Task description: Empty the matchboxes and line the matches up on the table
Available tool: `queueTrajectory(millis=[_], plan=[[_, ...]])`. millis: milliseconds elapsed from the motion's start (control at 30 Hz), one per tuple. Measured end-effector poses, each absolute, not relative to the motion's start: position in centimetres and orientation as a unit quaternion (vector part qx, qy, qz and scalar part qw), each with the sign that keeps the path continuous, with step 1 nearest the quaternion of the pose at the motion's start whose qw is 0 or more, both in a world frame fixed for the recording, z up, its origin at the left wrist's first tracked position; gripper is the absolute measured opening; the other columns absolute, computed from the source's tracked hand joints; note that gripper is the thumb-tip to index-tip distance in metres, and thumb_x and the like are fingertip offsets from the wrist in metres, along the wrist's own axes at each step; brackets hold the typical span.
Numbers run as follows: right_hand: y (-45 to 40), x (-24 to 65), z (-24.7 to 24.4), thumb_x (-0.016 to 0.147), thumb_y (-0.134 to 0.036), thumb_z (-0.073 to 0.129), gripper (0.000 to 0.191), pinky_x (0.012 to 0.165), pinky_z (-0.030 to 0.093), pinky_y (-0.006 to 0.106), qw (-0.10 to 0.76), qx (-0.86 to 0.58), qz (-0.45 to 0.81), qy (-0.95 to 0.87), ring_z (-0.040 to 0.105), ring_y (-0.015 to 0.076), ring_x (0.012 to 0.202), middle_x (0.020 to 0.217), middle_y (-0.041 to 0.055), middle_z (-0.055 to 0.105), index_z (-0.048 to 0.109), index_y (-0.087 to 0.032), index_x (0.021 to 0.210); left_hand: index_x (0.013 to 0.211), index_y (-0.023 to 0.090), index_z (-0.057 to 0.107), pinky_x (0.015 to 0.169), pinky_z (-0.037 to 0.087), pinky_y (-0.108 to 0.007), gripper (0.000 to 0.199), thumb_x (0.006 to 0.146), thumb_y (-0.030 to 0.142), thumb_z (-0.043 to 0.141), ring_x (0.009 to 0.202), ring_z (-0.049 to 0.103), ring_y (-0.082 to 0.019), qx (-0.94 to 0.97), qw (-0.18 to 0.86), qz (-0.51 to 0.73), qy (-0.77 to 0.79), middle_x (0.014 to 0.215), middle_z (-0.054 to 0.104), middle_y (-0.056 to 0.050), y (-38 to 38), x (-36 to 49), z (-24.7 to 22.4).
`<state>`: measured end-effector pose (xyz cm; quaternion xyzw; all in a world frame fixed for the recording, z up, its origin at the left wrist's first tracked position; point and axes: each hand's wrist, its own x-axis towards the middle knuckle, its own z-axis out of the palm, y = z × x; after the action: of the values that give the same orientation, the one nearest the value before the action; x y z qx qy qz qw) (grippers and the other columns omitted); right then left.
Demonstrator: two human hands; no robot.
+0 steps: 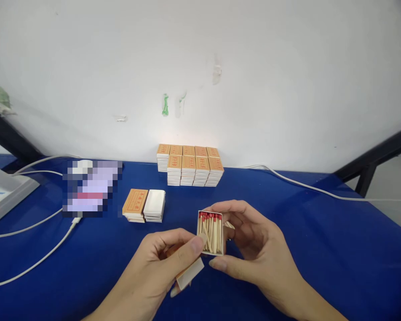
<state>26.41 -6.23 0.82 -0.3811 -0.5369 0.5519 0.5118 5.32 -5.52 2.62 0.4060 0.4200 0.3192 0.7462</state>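
My right hand curls around the right side of a small white matchbox tray, its thumb at the lower edge. The tray is filled with red-tipped matches, mostly heads up. A few pale sticks show behind it, near my right fingers; what they belong to is partly hidden. My left hand is closed on an orange and white matchbox sleeve, mostly covered by the fingers. Its thumb tip presses on the tray's lower left corner, over the matches.
Against the wall stand stacked orange matchboxes in two rows. Nearer are a short orange-topped stack and a stack of white trays. A pixelated phone-like object with a white cable lies left on the blue table.
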Motion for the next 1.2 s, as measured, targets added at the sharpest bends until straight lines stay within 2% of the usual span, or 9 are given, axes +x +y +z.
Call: queueTrajectory(millis=[133, 300, 400, 533, 667, 733, 867, 1000, 1200], plan=[[-6.4, 26.2, 1.1, 0.079, -0.020, 0.099, 0.053, 0.075, 0.065, 0.033, 0.519, -0.376, 0.532, -0.553, 0.076, 0.0231, 0.098, 0.114, 0.0047, 0.080, 0.076, -0.033, 0.125, 0.087, 0.025, 0.084, 0.061, 0.025, -0.029, 0.049, 0.088, 0.074, 0.082, 0.065, 0.034, -0.013, 0.413, 0.758, 0.312, 0.398, 0.066, 0.044, 0.002, -5.8, 5.2, 2.8], [-5.7, 28.2, 1.7, 0.081, -0.028, 0.098, 0.045, 0.080, 0.067, 0.032, 0.565, -0.388, 0.471, -0.555, 0.079, 0.0227, 0.102, 0.127, 0.0064, 0.080, 0.079, -0.032, 0.121, 0.095, 0.025, 0.085, 0.063, 0.025, -0.028, 0.046, 0.090, 0.070, 0.083, 0.068, 0.037, -0.013, 0.436, 0.744, 0.297, 0.410, 0.072, 0.050, 0.002, -5.6, 5.1, 3.1], [-5.2, 31.4, 1.9, 0.081, -0.033, 0.098, 0.045, 0.083, 0.069, 0.033, 0.579, -0.446, 0.436, -0.526, 0.080, 0.0239, 0.103, 0.120, 0.0064, 0.084, 0.080, -0.032, 0.122, 0.106, 0.027, 0.086, 0.064, 0.030, -0.026, 0.045, 0.085, 0.067, 0.090, 0.070, 0.040, -0.012, 0.442, 0.736, 0.275, 0.434, 0.077, 0.054, 0.002, -5.5, 4.9, 3.1], [-5.5, 36.8, 1.3, 0.077, -0.040, 0.101, 0.057, 0.098, 0.068, 0.042, 0.516, -0.555, 0.409, -0.507, 0.077, 0.0326, 0.124, 0.137, 0.0111, 0.081, 0.080, -0.031, 0.129, 0.123, 0.035, 0.082, 0.082, 0.045, -0.026, 0.062, 0.069, 0.054, 0.104, 0.094, 0.059, -0.017, 0.405, 0.739, 0.260, 0.471, 0.107, 0.069, -0.001, -5.9, 4.6, 3.2], [-6.7, 41.0, -0.1, 0.077, -0.047, 0.099, 0.069, 0.112, 0.062, 0.048, 0.436, -0.627, 0.403, -0.504, 0.073, 0.0370, 0.133, 0.145, 0.0124, 0.077, 0.077, -0.030, 0.140, 0.123, 0.036, 0.080, 0.083, 0.047, -0.027, 0.061, 0.068, 0.043, 0.105, 0.088, 0.056, -0.016, 0.404, 0.755, 0.236, 0.459, 0.096, 0.063, 0.002, -6.1, 4.6, 3.4], [-7.3, 41.9, -0.5, 0.080, -0.049, 0.098, 0.070, 0.110, 0.063, 0.047, 0.405, -0.642, 0.416, -0.501, 0.075, 0.0365, 0.129, 0.140, 0.0115, 0.080, 0.075, -0.031, 0.144, 0.119, 0.034, 0.081, 0.082, 0.046, -0.026, 0.054, 0.071, 0.044, 0.103, 0.087, 0.054, -0.016, 0.422, 0.746, 0.232, 0.460, 0.095, 0.061, 0.002, -6.1, 4.7, 3.3], [-7.7, 42.1, -0.4, 0.079, -0.054, 0.097, 0.071, 0.094, 0.070, 0.046, 0.359, -0.658, 0.419, -0.513, 0.082, 0.0352, 0.107, 0.121, 0.0109, 0.085, 0.077, -0.029, 0.143, 0.116, 0.032, 0.081, 0.085, 0.046, -0.029, 0.051, 0.073, 0.050, 0.101, 0.093, 0.057, -0.019, 0.445, 0.719, 0.226, 0.483, 0.098, 0.063, 0.000, -5.8, 4.7, 2.7], [-7.3, 41.7, 0.1, 0.078, -0.057, 0.096, 0.069, 0.082, 0.071, 0.042, 0.332, -0.658, 0.362, -0.570, 0.079, 0.0288, 0.090, 0.113, 0.0101, 0.085, 0.080, -0.027, 0.139, 0.119, 0.031, 0.081, 0.083, 0.048, -0.029, 0.057, 0.071, 0.053, 0.102, 0.096, 0.064, -0.021, 0.442, 0.706, 0.238, 0.499, 0.103, 0.068, -0.002, -5.7, 4.7, 2.2], [-6.4, 40.4, 0.6, 0.086, -0.056, 0.090, 0.059, 0.070, 0.068, 0.040, 0.282, -0.649, 0.295, -0.642, 0.074, 0.0225, 0.074, 0.108, 0.0069, 0.082, 0.079, -0.031, 0.139, 0.114, 0.030, 0.083, 0.073, 0.044, -0.025, 0.051, 0.072, 0.051, 0.102, 0.086, 0.063, -0.018, 0.428, 0.701, 0.270, 0.502, 0.098, 0.070, -0.002, -5.9, 4.9, 2.8]])
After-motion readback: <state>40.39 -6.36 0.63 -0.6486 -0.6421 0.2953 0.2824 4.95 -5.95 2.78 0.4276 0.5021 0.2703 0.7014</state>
